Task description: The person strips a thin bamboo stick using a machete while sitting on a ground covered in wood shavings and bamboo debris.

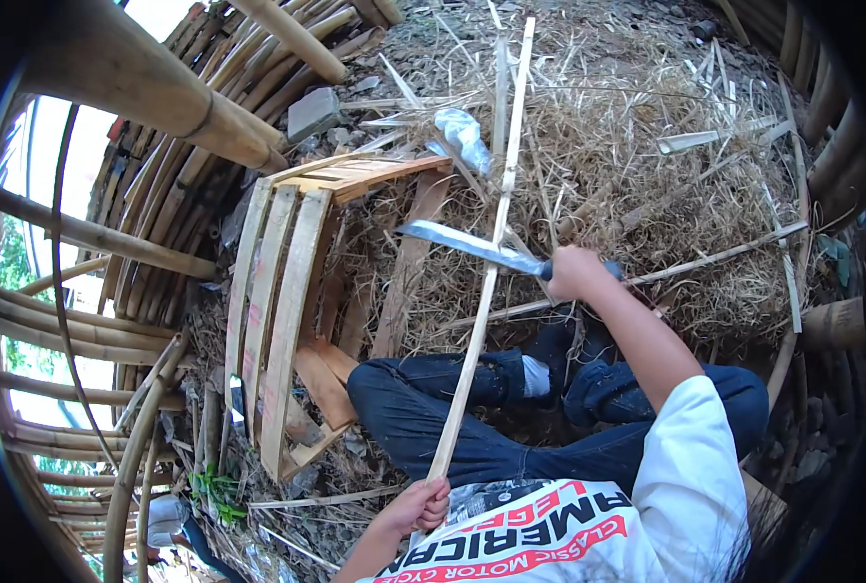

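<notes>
The left hand was closed around the near end of a long bamboo strip, low in the frame just above the printed white shirt; from that grip the strip ran up and away over the lap to a far end resting in the dry shavings. The right hand was wrapped tight on the dark handle of a machete, whose blade lay leftward from that grip and crossed the strip about midway, apparently touching it, though whether the edge had bitten in could not be told. Judged from its look, the strip was light, thin and springy: stiff along its length but likely to flex and whip if held only at one end, with split edges that could be sharp or splintery. Best hold looked to be near the end, as the left hand had it, well clear of the blade. The machete appeared heavier toward the blade and wanted a full, firm fist. Left of both grips stood a slatted bamboo frame; a crumpled plastic bag lay beyond the blade. The strip's near tip was hidden by the fingers, most of the handle by the right fist, and the feet were largely lost behind the legs in dark jeans.
</notes>
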Motion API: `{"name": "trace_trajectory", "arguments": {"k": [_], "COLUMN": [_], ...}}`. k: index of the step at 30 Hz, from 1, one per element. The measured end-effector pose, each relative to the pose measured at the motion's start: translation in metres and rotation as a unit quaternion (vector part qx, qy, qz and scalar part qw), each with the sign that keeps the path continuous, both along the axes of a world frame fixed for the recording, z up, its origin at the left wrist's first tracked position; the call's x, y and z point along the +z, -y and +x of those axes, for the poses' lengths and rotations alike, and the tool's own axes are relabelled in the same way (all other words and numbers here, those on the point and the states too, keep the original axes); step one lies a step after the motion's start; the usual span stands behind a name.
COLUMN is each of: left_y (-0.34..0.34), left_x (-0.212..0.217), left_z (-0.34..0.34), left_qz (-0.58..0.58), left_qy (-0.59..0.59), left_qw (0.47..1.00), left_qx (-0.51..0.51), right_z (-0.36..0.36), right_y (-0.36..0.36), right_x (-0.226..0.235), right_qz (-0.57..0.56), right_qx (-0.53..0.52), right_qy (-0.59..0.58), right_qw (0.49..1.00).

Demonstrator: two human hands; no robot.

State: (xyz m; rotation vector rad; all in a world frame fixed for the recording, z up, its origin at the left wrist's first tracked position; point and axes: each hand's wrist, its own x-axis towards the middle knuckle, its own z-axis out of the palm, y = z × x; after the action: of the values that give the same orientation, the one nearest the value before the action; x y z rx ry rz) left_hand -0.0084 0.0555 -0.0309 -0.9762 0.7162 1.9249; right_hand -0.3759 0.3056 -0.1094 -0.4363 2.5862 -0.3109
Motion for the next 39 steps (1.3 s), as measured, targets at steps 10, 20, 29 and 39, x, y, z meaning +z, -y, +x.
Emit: {"name": "trace_trajectory", "arguments": {"k": [10,20,29,39], "left_y": [0.006,0.013,0.015,0.021], "left_x": [0.004,0.0,-0.001,0.001], "left_z": [0.007,0.008,0.012,0.01], "left_qz": [0.037,0.071,0.042,0.047], "left_qy": [-0.006,0.014,0.042,0.032], "left_qw": [0.999,0.997,0.998,0.998], "left_qx": [0.023,0.024,0.007,0.019], "right_z": [-0.03,0.008,-0.028,-0.045], "right_y": [-0.024,-0.009,-0.016,-0.014], "right_x": [0.0,0.008,-0.024,-0.004], "right_qz": [0.02,-0.007,-0.029,0.016], "right_qx": [-0.076,0.163,-0.106,0.065], "right_qy": [0.019,0.044,0.004,-0.014], "right_qw": [0.997,0.986,0.994,0.998]}}
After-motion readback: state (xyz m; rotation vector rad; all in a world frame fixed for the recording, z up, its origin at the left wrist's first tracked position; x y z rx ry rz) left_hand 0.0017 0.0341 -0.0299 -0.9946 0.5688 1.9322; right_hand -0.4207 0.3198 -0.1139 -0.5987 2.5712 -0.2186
